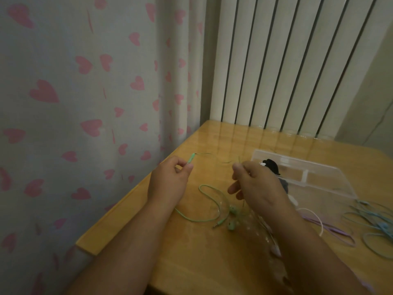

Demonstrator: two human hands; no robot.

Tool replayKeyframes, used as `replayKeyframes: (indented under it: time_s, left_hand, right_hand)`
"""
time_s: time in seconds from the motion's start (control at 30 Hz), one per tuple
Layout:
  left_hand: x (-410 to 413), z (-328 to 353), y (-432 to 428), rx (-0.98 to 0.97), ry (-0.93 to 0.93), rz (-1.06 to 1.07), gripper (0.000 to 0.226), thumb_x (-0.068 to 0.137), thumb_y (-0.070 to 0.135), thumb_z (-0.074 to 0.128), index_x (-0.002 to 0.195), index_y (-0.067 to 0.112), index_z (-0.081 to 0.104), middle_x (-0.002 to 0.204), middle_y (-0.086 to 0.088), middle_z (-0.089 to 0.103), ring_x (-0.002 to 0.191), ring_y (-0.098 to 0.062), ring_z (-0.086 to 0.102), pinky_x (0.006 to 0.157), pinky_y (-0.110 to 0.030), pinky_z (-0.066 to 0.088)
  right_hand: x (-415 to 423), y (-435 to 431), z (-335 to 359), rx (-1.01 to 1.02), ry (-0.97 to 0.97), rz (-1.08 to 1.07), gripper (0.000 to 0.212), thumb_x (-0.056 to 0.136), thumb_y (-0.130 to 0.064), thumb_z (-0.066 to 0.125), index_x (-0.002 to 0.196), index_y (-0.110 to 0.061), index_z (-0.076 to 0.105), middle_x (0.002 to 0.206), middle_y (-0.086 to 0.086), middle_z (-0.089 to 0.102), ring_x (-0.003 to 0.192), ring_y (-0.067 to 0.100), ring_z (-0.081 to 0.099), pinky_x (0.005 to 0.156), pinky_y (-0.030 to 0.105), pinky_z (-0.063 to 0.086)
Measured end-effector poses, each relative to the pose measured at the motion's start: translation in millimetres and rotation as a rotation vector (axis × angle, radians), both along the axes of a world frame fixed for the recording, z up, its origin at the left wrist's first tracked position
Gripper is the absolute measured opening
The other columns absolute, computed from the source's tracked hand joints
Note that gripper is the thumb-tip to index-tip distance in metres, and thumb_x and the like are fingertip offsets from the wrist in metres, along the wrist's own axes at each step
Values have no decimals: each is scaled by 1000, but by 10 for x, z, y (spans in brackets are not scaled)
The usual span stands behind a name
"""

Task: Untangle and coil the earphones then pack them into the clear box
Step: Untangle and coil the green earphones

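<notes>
Two bare arms (131,241) reach in from the near edge of a wooden table (191,262) to work on a set of green earphones (209,201). The left hand (168,182) pinches the cord's small inline control (190,161) between thumb and forefinger, lifted clear of the table. The right hand (257,186), fingers curled, appears to pinch the same cord, though the thin strand blurs there. Most of the cord lies below in a loose loop, with both earbuds (232,210) and the plug (215,226) resting near the right wrist.

The clear box (319,182) sits just beyond the right hand, a black object (271,165) at its left end. Purple earphones (331,229) and blue earphones (372,220) lie in heaps at the right. A heart-print curtain (85,92) hangs to the left.

The green cord looks light, limp and apt to kink or snag on itself. The firmer parts, meaning the control, plug and buds, seem the safest places to hold it. The wire itself probably wants a gentle pinch and wide, loose turns.
</notes>
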State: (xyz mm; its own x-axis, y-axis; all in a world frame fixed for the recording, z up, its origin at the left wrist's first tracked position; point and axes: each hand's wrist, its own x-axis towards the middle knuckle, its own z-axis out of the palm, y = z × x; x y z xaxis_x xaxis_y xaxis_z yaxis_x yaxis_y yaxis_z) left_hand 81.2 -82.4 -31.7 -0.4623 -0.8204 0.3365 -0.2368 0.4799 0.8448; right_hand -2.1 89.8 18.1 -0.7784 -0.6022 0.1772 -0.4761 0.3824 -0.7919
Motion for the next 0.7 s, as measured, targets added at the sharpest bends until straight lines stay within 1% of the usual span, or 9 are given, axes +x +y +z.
replayKeyframes:
  time_s: [0.1, 0.2, 0.3, 0.37, 0.43, 0.5, 0.57, 0.63, 0.7]
  left_hand:
    - [11, 28, 26, -1, -34, -29, 13, 87, 38, 63, 81, 28, 67, 60, 5, 64, 57, -7, 57, 53, -22, 39]
    - [7, 31, 32, -14, -65, -46, 8, 87, 37, 64, 82, 32, 68, 62, 8, 65, 56, -2, 55, 49, -16, 35]
    - [-6, -16, 1, -7, -44, -47, 6, 88, 31, 64, 90, 29, 70, 68, 7, 67, 62, -7, 58, 56, -23, 40]
    - [-11, -33, -11, 8, -30, -48, 13, 89, 26, 62, 99, 28, 69, 72, 6, 66, 67, -13, 61, 62, -27, 46]
    - [-8, -24, -3, -3, -36, -50, 22, 89, 20, 59, 108, 30, 67, 76, 5, 66, 74, -14, 63, 65, -25, 45]
    - [2, -10, 12, -6, -26, -46, 27, 89, 18, 59, 113, 29, 63, 88, 6, 67, 78, -9, 61, 64, -19, 40]
    - [11, 4, 19, -13, -19, -40, 28, 88, 16, 61, 114, 26, 60, 100, 9, 63, 77, -3, 57, 63, -13, 36]
    - [7, 9, 28, -64, -75, -41, 24, 85, 17, 65, 107, 26, 63, 101, 12, 58, 77, -6, 57, 69, -20, 39]
    - [8, 22, 49, -143, -145, -53, 11, 81, 24, 68, 89, 31, 63, 94, 14, 57, 76, -10, 56, 71, -25, 42]
  right_hand:
    - [12, -2, 29, -145, -1, -49, 37, 98, -40, 47, 78, -14, 64, 55, -1, 59, 57, 15, 55, 59, 31, 44]
    - [-37, 5, 7, -225, -145, -23, 24, 89, -27, 60, 80, -5, 66, 59, -1, 50, 58, 17, 45, 60, 34, 37]
    - [-61, -7, -4, -254, -323, -20, 14, 82, -16, 57, 80, -5, 66, 60, -2, 53, 60, 17, 44, 57, 35, 36]
    - [-46, -18, -2, -270, -384, -1, 17, 87, -8, 51, 81, -5, 67, 64, 1, 61, 61, 17, 46, 54, 32, 38]
    - [-43, -32, -19, -202, -318, 13, 24, 95, -9, 45, 84, -8, 66, 69, 1, 68, 63, 16, 51, 56, 31, 41]
    - [-50, -36, -45, -59, -158, -8, 26, 98, -17, 41, 87, -15, 65, 72, -2, 71, 67, 15, 57, 63, 34, 47]
    - [-58, -34, -53, 20, -53, -7, 27, 100, -23, 40, 89, -21, 64, 70, -3, 72, 70, 14, 61, 69, 36, 50]
    - [-48, -32, -47, 39, -10, 7, 27, 100, -25, 39, 90, -23, 64, 66, -4, 72, 69, 13, 61, 67, 34, 49]
    - [-33, -29, -36, 47, 38, 7, 27, 100, -28, 40, 90, -24, 64, 65, -1, 70, 67, 13, 61, 65, 33, 48]
